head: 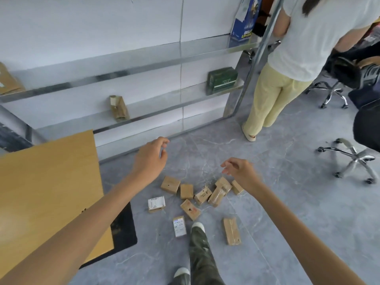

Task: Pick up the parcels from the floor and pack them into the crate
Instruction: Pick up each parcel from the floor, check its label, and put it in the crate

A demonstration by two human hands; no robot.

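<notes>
The parcels (202,195) lie scattered on the floor (287,212) in the lower middle of the frame. Above them hover the left hand (150,159) and right hand (243,174), the fingers (228,162) of both loosely curled, holding nothing.

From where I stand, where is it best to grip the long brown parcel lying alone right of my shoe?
I would grip the long brown parcel across its long sides, mid-length, from above with the right hand. It lies flat and alone, so both sides look free.
</notes>
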